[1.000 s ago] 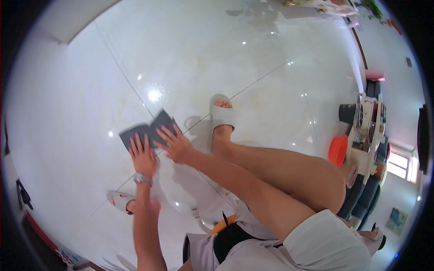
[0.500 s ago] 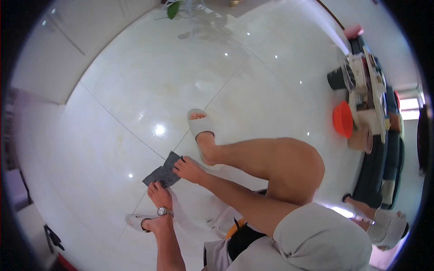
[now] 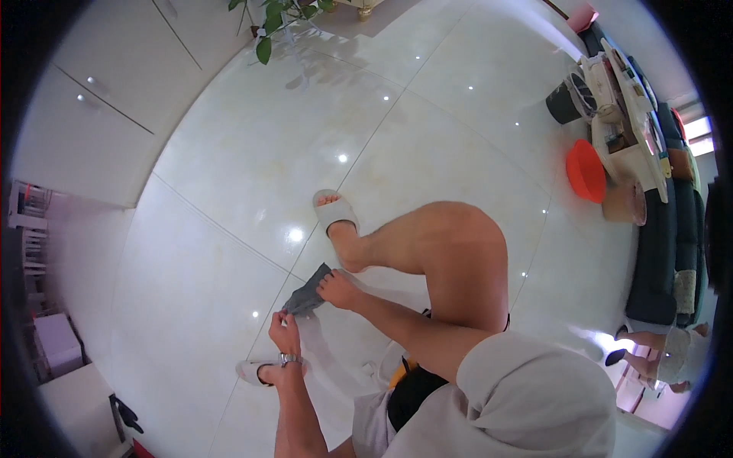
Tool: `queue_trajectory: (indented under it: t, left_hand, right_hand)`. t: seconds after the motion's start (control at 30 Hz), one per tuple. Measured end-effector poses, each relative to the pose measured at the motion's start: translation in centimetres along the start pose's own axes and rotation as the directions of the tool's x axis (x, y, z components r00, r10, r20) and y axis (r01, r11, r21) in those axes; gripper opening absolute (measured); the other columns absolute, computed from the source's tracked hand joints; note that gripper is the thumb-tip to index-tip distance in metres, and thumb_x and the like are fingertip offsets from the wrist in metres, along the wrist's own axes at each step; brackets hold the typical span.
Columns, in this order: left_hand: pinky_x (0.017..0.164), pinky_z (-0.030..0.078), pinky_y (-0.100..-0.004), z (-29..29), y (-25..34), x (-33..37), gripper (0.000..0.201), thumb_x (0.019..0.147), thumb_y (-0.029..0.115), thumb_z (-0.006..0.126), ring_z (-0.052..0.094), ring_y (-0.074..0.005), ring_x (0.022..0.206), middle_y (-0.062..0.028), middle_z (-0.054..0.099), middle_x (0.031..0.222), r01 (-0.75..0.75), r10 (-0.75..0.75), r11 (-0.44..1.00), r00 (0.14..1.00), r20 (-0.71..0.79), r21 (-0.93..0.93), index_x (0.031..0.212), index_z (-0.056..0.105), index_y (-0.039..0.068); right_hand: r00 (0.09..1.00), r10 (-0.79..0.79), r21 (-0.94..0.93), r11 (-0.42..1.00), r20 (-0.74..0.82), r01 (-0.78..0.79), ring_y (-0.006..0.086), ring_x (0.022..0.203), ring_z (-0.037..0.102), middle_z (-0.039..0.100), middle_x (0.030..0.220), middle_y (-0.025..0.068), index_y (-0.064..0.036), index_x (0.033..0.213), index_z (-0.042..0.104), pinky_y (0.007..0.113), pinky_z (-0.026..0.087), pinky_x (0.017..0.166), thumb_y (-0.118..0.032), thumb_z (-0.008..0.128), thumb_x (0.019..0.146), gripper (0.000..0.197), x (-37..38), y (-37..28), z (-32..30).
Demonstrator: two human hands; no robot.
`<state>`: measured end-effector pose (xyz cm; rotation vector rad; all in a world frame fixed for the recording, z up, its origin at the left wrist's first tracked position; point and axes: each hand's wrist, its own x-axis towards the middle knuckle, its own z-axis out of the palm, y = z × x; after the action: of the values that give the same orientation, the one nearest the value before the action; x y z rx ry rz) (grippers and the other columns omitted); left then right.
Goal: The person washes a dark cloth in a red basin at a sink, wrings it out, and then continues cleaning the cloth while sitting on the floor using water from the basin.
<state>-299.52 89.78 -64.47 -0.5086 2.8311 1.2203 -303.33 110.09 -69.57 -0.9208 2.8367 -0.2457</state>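
Observation:
A dark grey cloth (image 3: pixel 307 295) stretches between my two hands, low over the glossy floor tiles between my feet. My left hand (image 3: pixel 285 333), with a silver watch at its wrist, pinches the cloth's near left end. At the opposite end, the fingers of my right hand (image 3: pixel 340 291) close on the cloth's edge beside my right ankle. The cloth looks bunched and narrow; whether any of it touches the floor is hard to tell.
Light slippers (image 3: pixel 336 211) are on my feet. Far right are a red basin (image 3: pixel 586 172), a dark bucket (image 3: pixel 563 104), a low table (image 3: pixel 637 156) and a dark sofa (image 3: pixel 655 267). A person (image 3: pixel 679 355) stands at lower right. Cabinets (image 3: pixel 99 114) line the left; a plant (image 3: pixel 273 21) hangs ahead.
The cloth, spread flat on the floor before, is now gathered and lifted between my hands. Both hands have shifted slightly right, and the view has turned.

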Motion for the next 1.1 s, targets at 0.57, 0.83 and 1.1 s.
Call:
queue_trajectory:
  t: [0.57,0.83,1.1]
  left_hand:
    - [0.074,0.052,-0.0279,-9.9,12.4,3.5,0.049,0.084,0.026,0.074,0.062,-0.0141,0.086,-0.0092,0.065,0.101,0.348,-0.150,0.913,0.770,0.620,-0.211,0.121,0.055,-0.001]
    - [0.075,0.049,-0.0261,-10.6,16.8,4.2,0.043,0.083,0.030,0.075,0.058,-0.0104,0.084,-0.0047,0.064,0.096,-0.009,-0.003,1.000,0.787,0.617,0.016,0.113,0.058,0.003]
    - [0.083,0.045,-0.0290,-7.7,25.1,11.3,0.018,0.082,0.012,0.050,0.056,-0.0101,0.090,-0.0012,0.062,0.090,-0.036,0.235,0.959,0.654,0.719,-0.281,0.091,0.064,0.005]
  right_hand:
    - [0.959,0.279,0.644,0.725,0.052,-0.246,0.0352,0.088,0.067,0.069,0.093,0.0167,-0.0060,0.094,0.067,0.047,0.053,0.079,-0.047,0.068,0.078,0.044,1.6,0.4,-12.9]
    - [0.992,0.047,0.758,0.649,-0.120,0.061,0.0331,0.091,0.066,0.069,0.096,0.0208,-0.0040,0.097,0.071,0.041,0.052,0.080,-0.042,0.070,0.077,0.043,2.2,2.4,-20.1]
    - [0.971,-0.021,0.856,0.477,0.240,-0.201,0.0115,0.063,0.053,0.059,0.068,0.0027,-0.0022,0.084,0.071,0.029,0.044,0.057,-0.031,0.066,0.078,0.030,2.3,11.5,-30.4]
